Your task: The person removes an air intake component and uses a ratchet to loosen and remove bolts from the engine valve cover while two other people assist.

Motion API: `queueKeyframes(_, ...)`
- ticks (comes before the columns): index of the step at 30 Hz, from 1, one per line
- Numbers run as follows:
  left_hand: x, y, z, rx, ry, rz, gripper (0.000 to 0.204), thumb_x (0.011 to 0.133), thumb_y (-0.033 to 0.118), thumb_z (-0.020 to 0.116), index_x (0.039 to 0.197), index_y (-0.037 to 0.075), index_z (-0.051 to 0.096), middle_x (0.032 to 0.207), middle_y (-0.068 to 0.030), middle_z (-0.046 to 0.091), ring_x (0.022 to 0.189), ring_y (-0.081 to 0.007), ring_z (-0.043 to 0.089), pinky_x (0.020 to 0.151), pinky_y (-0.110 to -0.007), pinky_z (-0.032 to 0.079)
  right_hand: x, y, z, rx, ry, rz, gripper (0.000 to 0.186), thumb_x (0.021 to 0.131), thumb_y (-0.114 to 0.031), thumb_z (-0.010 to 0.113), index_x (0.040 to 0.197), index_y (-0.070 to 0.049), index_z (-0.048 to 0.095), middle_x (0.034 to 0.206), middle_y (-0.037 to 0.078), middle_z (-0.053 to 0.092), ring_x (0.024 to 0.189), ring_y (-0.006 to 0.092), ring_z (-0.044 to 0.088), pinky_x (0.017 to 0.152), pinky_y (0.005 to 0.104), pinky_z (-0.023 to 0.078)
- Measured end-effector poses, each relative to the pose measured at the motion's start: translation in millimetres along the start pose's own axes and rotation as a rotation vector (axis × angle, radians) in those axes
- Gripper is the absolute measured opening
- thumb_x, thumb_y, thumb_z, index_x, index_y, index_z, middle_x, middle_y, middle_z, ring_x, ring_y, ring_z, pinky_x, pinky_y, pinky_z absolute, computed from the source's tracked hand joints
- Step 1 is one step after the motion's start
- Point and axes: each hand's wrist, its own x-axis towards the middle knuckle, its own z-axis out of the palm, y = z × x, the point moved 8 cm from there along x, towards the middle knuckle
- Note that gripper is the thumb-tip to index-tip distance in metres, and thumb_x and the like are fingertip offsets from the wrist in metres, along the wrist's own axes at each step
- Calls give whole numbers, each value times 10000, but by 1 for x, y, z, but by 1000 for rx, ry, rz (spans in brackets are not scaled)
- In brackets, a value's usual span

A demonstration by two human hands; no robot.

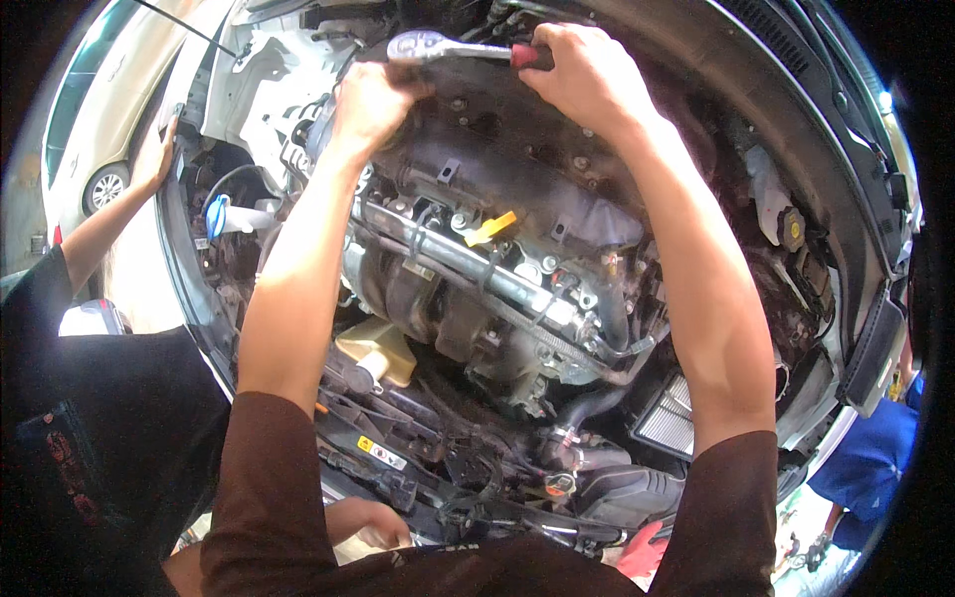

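My right hand (589,85) is closed round the red handle of a ratchet wrench (463,49), which lies level over the far side of the engine. The wrench's round metal head points left, just above my left hand (373,107). That hand is closed, its fingertips slightly blurred, right below the head; whatever it grips there is hidden. Beneath both hands spreads the dark engine cover (487,174). A yellow dipstick handle (490,228) sticks up nearer to me, by a silvery rail (438,244) that runs across the engine.
A blue-capped filler neck (221,216) stands at the left, and a cream reservoir (383,350) sits nearer. At the right are a pleated air filter (668,413) and a capped reservoir (786,224). A co-worker's arm (124,204) rests on the left fender; a person in blue (865,468) is at right.
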Motion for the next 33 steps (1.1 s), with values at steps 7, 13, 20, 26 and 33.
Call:
queueKeyframes(7,1,5,0,22,-57,-1,373,863,325,816,1160,99,825,1039,-150,813,1004,-298,782,946,-399,568,-2,-4,-2,79,-99,48,304,855,-256,800,1072,-50,749,1040,197,767,1024,390,737,903,482,587)
queueKeyframes(13,9,5,0,20,-202,-65,383,819,350,813,1069,61,840,1032,-191,802,1036,-335,775,966,-408,570,-10,-14,13,-30,-57,-67,205,903,-234,757,1025,-74,718,1009,148,745,1048,340,726,938,469,577)
queueKeyframes(20,-10,18,7,318,164,-106,470,837,414,768,930,-46,803,1084,-268,754,1166,-385,667,1050,-530,461,19,-1,32,-80,34,-68,208,955,-150,572,1055,-57,729,1038,188,742,1025,385,739,891,496,603)
queueKeyframes(26,-1,4,20,347,-141,-20,552,893,455,776,1091,-60,775,1145,-252,757,1194,-381,666,1022,-523,489,8,0,29,-60,-20,-75,322,938,-158,644,1231,-55,728,1169,174,741,1158,353,705,1013,483,565)
queueKeyframes(33,3,2,25,378,-70,-79,475,858,391,771,1041,-47,786,1082,-238,773,1105,-372,695,989,-506,502,19,-5,23,-38,2,-98,304,903,-168,689,1175,-43,742,1074,175,753,1101,361,719,981,492,572)
